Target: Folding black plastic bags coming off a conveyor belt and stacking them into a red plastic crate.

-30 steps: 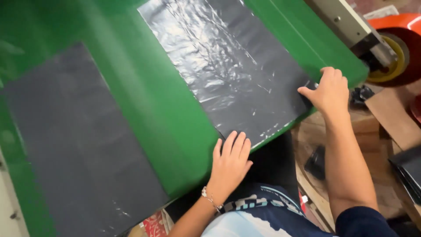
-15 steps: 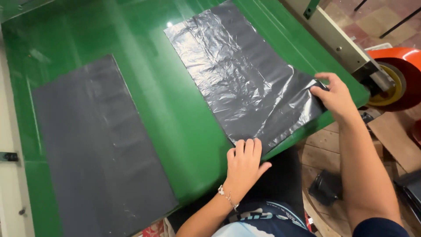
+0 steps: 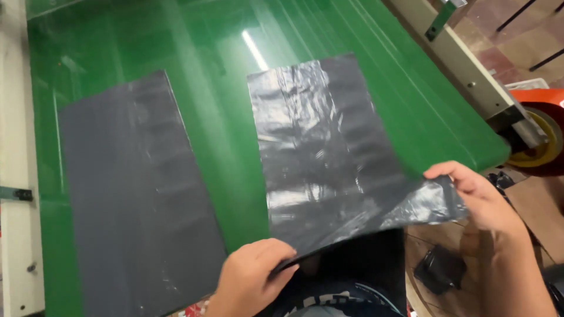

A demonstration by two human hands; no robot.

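Observation:
A dark grey plastic bag [image 3: 329, 152] lies lengthwise on the green conveyor belt [image 3: 229, 147], its near end lifted off the belt's front edge. My left hand [image 3: 252, 282] pinches the bag's near left corner. My right hand [image 3: 482, 199] grips the near right corner, which is crumpled between the fingers. A second, flatter dark grey bag [image 3: 135, 194] lies to the left on the belt, untouched.
A pale metal side rail [image 3: 14, 176] runs along the belt's left edge and another [image 3: 470, 70] along the right. An orange and yellow roll [image 3: 540, 135] sits at the far right. Below the belt's edge are a black object [image 3: 440, 270] and brown cardboard [image 3: 540, 211].
Both hands went from resting flat on the bag's near edge to gripping its two corners and lifting that end off the belt. The view shifted toward the bags.

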